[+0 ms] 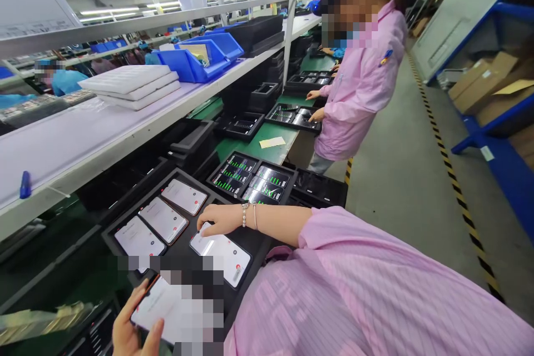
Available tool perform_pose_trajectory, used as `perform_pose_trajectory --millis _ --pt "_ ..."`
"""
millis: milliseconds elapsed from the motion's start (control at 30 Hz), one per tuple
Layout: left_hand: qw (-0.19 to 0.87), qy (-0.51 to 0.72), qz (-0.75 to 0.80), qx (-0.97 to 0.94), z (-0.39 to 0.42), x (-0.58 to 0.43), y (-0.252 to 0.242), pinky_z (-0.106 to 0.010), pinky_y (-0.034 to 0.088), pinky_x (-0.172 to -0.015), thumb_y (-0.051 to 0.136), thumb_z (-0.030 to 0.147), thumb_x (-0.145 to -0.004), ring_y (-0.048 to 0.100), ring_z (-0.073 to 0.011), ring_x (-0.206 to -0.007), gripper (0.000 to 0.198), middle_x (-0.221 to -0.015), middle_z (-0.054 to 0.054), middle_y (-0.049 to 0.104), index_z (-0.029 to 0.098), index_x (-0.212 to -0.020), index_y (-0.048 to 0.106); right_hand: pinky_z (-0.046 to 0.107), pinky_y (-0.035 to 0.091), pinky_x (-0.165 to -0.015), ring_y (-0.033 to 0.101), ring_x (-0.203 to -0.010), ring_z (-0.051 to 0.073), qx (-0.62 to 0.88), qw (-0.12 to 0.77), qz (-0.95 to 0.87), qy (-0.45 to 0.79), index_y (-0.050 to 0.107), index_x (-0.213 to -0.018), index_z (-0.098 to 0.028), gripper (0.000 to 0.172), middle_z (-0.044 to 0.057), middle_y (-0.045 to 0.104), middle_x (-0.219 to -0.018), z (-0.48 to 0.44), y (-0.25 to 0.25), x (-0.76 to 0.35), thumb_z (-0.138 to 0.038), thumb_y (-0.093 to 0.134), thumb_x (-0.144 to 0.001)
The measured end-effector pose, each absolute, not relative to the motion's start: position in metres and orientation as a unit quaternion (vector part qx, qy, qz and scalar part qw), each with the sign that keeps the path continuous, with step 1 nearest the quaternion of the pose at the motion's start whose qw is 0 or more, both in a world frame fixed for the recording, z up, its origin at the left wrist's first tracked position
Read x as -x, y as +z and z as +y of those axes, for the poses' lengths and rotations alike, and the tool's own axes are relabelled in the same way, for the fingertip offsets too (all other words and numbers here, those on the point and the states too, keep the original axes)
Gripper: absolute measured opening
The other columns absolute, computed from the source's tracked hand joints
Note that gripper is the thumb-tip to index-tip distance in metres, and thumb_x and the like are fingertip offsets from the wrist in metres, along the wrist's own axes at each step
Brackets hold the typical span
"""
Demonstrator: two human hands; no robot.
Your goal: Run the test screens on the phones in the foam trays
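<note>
My left hand [136, 322] is at the bottom, thumb and fingers round the edges of a smartphone [156, 311] with a lit white screen. Part of this phone is hidden by blurred blocks. A bracelet is on the wrist of my right hand [221, 218], which is closed over the upper left end of another white-screened smartphone [225, 256] at the black foam tray [175, 258]. Its thumb rests on the glass; the underside of the grip is hidden. Three more lit smartphones [163, 219] lie side by side in the tray's left part.
Behind my tray lies another tray [252, 169] of phones showing green bars. A co-worker in pink [362, 83] stands further along the green bench [271, 133], hands at a tray. The shelf [137, 128] above carries white foam sheets [129, 83] and blue bins [200, 61].
</note>
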State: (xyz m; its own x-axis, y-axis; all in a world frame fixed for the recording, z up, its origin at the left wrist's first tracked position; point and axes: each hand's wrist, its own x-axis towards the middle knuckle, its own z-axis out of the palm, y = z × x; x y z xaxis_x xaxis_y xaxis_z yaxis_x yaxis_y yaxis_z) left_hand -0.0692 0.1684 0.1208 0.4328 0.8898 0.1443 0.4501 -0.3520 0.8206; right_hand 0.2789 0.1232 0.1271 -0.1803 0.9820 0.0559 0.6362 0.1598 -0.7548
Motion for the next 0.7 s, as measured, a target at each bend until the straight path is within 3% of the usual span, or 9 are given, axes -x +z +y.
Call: perform_pose_trajectory --millis 133,233,433,600,700 --pt "0.199 0.254 0.442 -0.837 0.193 0.049 0.102 -0.068 0.028 -0.128 0.053 0.059 -0.085 0.050 -0.0444 -0.142 0.057 -0.139 -0.020 0.060 0.016 -0.119 0.067 0.034 0.046 -0.101 0.059 -0.113 0.023 0.579 0.289 -0.703 0.295 0.075 -0.112 -0.015 0.023 0.008 0.068 -0.102 0.123 0.129 -0.279 -0.031 0.072 -0.096" --pt "0.131 0.226 0.453 -0.852 0.204 0.046 0.086 -0.068 0.026 -0.127 0.050 0.058 -0.087 0.046 -0.0435 -0.142 0.053 -0.140 -0.019 0.058 0.017 -0.114 0.071 0.032 0.046 -0.099 0.060 -0.111 0.022 0.578 0.298 -0.700 0.296 0.076 -0.109 -0.016 0.020 0.007 0.069 -0.100 0.123 0.129 -0.278 -0.029 0.074 -0.094" --pt "0.135 0.217 0.442 -0.860 0.221 0.058 0.072 -0.067 0.025 -0.127 0.058 0.059 -0.087 0.047 -0.0414 -0.138 0.047 -0.139 -0.017 0.058 0.021 -0.111 0.074 0.031 0.049 -0.099 0.065 -0.104 0.019 0.582 0.331 -0.675 0.309 0.077 -0.106 -0.015 0.017 0.006 0.075 -0.107 0.126 0.130 -0.278 -0.024 0.076 -0.091" --pt "0.167 0.238 0.444 -0.848 0.198 0.051 0.079 -0.065 0.027 -0.126 0.060 0.053 -0.086 0.048 -0.0392 -0.137 0.043 -0.137 -0.015 0.059 0.022 -0.112 0.072 0.031 0.053 -0.099 0.069 -0.110 0.019 0.592 0.352 -0.645 0.331 0.073 -0.125 -0.016 0.034 0.008 0.074 -0.127 0.105 0.148 -0.288 -0.022 0.072 -0.091" --pt "0.182 0.247 0.433 -0.848 0.170 0.043 0.090 -0.061 0.027 -0.128 0.057 0.049 -0.093 0.044 -0.0366 -0.143 0.040 -0.141 -0.015 0.056 0.021 -0.119 0.070 0.032 0.055 -0.091 0.071 -0.096 0.018 0.595 0.344 -0.647 0.330 0.076 -0.119 -0.019 0.038 0.003 0.078 -0.108 0.076 0.175 -0.293 -0.015 0.075 -0.082"
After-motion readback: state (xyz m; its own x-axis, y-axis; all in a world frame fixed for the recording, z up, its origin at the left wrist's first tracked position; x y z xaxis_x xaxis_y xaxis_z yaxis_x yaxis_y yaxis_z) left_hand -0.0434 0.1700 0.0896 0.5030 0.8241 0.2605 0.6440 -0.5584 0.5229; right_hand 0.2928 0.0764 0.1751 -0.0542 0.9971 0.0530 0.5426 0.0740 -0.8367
